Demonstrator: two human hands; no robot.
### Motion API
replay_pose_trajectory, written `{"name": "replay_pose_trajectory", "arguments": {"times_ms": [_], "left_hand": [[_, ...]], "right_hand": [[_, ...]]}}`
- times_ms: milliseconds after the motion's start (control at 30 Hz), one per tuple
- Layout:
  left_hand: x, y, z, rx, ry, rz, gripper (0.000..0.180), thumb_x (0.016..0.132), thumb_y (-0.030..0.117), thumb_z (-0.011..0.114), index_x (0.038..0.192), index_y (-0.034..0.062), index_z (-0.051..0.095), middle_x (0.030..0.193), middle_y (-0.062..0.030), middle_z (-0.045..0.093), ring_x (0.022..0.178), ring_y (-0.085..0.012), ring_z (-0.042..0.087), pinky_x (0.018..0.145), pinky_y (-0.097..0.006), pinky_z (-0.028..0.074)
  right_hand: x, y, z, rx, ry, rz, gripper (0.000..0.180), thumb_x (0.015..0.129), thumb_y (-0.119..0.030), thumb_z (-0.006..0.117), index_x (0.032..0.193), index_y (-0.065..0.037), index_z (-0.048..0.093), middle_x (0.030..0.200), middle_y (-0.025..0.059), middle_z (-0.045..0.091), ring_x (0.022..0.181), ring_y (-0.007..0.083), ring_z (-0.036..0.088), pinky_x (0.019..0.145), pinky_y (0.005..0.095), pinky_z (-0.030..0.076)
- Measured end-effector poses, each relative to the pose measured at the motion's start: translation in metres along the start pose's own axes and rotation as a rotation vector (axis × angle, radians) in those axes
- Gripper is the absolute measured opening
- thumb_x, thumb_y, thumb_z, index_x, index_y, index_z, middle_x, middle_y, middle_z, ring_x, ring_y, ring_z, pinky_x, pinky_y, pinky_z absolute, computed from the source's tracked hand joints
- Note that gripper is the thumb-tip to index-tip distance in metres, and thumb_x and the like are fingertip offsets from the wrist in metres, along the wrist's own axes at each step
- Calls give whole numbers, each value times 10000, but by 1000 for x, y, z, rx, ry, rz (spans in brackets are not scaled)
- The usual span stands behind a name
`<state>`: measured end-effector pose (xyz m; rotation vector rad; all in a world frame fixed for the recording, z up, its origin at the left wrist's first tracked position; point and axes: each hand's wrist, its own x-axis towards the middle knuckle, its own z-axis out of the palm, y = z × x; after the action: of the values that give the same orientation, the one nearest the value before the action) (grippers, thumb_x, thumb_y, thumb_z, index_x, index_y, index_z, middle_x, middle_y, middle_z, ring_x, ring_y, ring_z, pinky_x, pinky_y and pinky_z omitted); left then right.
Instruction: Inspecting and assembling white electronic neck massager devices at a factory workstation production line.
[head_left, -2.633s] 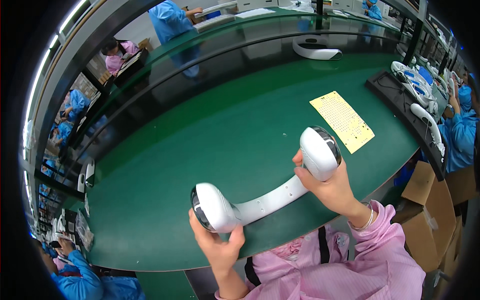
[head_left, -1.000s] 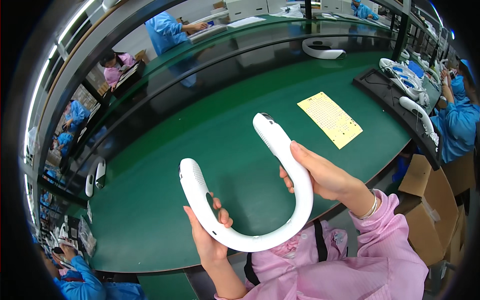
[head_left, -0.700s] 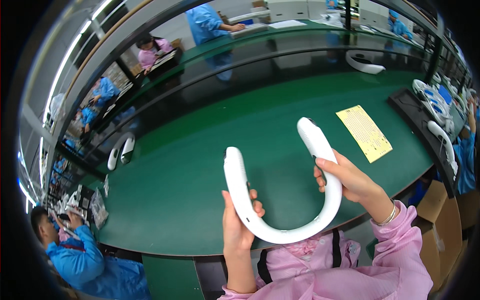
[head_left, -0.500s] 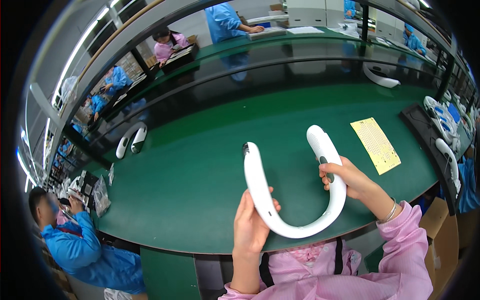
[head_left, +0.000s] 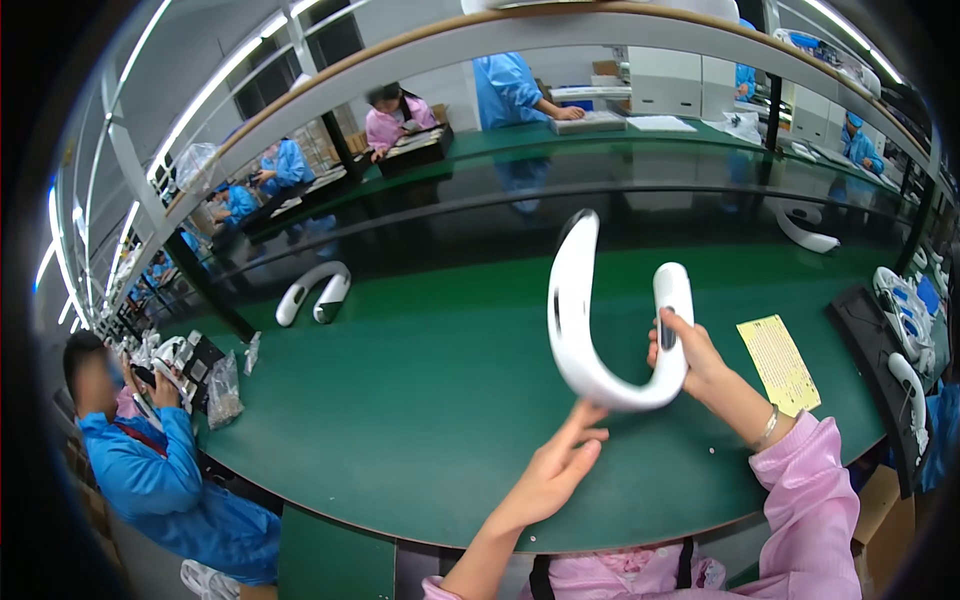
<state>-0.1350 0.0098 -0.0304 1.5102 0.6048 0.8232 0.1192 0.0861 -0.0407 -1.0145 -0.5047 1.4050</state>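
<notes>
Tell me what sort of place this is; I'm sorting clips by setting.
Most likely an electronics assembly line: long green workbenches, workers in blue smocks, and white U-shaped neckband devices, one in the right hand, another lying on the bench.

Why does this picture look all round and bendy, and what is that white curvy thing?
The camera sits on a person's head and looks down, and its wide lens bends straight edges. The two arms at the bottom belong to that person. The right hand holds up a white U-shaped band by one arm. The left hand is open just below it, fingertips near its curve. Underneath is a long green table. On it lie a yellow sheet and another white band. Other workers in blue coats sit nearby.
</notes>
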Motion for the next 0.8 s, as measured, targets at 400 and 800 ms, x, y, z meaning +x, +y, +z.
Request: {"name": "replay_pose_trajectory", "arguments": {"times_ms": [400,800], "left_hand": [[41,-65,-125,488,238,61,205,864,-29,467,983,-22,634,936,-102,614,777,-144,616,684,-268,529],[75,-117,-400,1172,1571,-105,515,744,83,569,1226,-50,442,1180,-252,490,1064,-410,499,941,-477,396]], "right_hand": [[84,54,28,-813,-142,-331,508,794,58,413,1297,4,457,1415,200,370,1334,298,327,1090,366,280],[63,76,32,-1765,-222,-965,436,921,-245,441,1268,19,446,1343,224,410,1272,351,373,1068,474,266]]}}
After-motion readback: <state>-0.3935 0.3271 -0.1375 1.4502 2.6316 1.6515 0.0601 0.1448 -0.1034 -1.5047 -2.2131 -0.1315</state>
